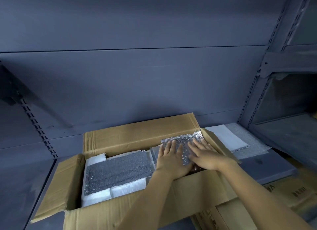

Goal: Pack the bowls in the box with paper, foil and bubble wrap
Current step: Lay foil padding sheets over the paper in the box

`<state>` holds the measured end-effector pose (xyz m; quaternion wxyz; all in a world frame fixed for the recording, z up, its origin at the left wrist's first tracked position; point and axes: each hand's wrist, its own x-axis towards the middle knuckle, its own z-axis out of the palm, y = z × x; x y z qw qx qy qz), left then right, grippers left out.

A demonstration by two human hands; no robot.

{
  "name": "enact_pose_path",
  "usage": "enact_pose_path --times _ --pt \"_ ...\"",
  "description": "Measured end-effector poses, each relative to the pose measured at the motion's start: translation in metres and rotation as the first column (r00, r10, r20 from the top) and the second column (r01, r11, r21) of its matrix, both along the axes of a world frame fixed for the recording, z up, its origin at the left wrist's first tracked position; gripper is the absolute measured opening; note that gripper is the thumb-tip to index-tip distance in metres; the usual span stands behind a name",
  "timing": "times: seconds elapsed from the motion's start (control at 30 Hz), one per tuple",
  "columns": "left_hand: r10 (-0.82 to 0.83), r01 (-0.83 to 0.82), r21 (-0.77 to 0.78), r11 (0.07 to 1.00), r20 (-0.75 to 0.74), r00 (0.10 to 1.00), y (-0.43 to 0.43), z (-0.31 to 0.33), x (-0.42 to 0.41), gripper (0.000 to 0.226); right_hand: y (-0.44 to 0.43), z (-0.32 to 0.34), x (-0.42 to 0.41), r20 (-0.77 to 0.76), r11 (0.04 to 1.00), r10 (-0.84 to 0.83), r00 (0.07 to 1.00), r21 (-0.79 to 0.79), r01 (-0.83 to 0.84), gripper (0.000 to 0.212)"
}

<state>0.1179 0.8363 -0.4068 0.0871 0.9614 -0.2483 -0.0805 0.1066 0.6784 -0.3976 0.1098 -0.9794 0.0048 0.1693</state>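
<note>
The open box [120, 140] sits on a shelf [274, 168]. In its left half a foil sheet [118, 169] covers white padding [127, 188]. At its right end the left hand [171, 159] and right hand [204, 154], fingers straight and spread, press flat on a second foil sheet [184, 138]. Bubble wrap [248, 144] lies just right of the box.

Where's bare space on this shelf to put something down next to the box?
The grey shelf left of the box is bare, from its left flap up to the back wall. Right of the box it's crowded: white paper and bubble wrap cover the shelf.
</note>
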Motion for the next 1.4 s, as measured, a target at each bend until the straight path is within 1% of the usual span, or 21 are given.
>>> enact_pose_path --times 0.13,0.23,0.3,0.37,0.4,0.53,0.57,0.7,0.87,0.97,1.1,1.23,1.4 --pt "-0.002 0.0 0.06 0.998 0.029 1.0 -0.003 -0.005 0.004 0.077 0.0 -0.003 0.005 0.015 1.0 0.016 1.0 -0.013 -0.016 0.063" --pt "0.004 -0.008 0.061 0.998 0.058 0.998 -0.006 -0.006 0.007 0.079 0.0 -0.006 0.01 0.066 0.999 0.031 0.997 -0.038 -0.029 0.062" --pt "0.005 -0.008 0.054 0.999 0.069 0.998 -0.008 -0.008 0.009 0.087 0.001 -0.007 0.014 0.095 0.999 0.037 0.995 -0.043 -0.033 0.062" --pt "0.009 -0.012 0.043 0.999 0.078 0.997 -0.009 -0.009 0.011 0.101 0.001 -0.008 0.017 0.121 0.999 0.033 0.992 -0.04 -0.028 0.061" --pt "0.013 -0.016 0.043 0.999 0.084 0.996 -0.01 -0.01 0.012 0.105 0.001 -0.009 0.018 0.137 0.999 0.027 0.99 -0.035 -0.023 0.06" --pt "0.027 -0.034 0.044 0.998 0.139 0.99 -0.012 -0.011 0.015 0.091 0.001 -0.012 0.021 0.176 1.0 0.004 0.984 -0.015 -0.002 0.057" --pt "0.025 -0.033 0.047 0.998 0.159 0.987 -0.012 -0.012 0.016 0.092 0.001 -0.013 0.021 0.176 1.0 -0.006 0.984 -0.006 0.007 0.056" --pt "0.021 -0.031 0.045 0.999 0.205 0.979 -0.012 -0.012 0.019 0.107 0.004 -0.01 0.024 0.167 0.998 -0.059 0.984 0.044 0.052 0.052" --pt "0.04 -0.048 0.032 0.998 0.219 0.975 -0.014 -0.009 0.021 0.109 0.006 -0.008 0.023 0.234 0.989 -0.105 0.966 0.123 0.078 0.047" --pt "0.069 -0.07 -0.005 0.998 0.229 0.971 -0.015 -0.009 0.022 0.104 0.006 -0.008 0.022 0.235 0.985 -0.132 0.963 0.142 0.1 0.048" --pt "0.087 -0.064 -0.077 0.995 0.352 0.932 -0.013 -0.01 0.026 0.093 0.006 -0.007 0.023 0.189 0.975 -0.165 0.968 0.176 0.132 0.042" --pt "0.089 -0.088 -0.018 0.996 0.295 0.951 -0.013 -0.012 0.027 0.097 0.006 -0.006 0.021 0.183 0.98 -0.148 0.972 0.159 0.119 0.046" --pt "0.081 -0.089 0.018 0.996 0.29 0.953 -0.013 -0.012 0.027 0.099 0.006 -0.007 0.024 0.158 0.981 -0.152 0.976 0.145 0.129 0.048"
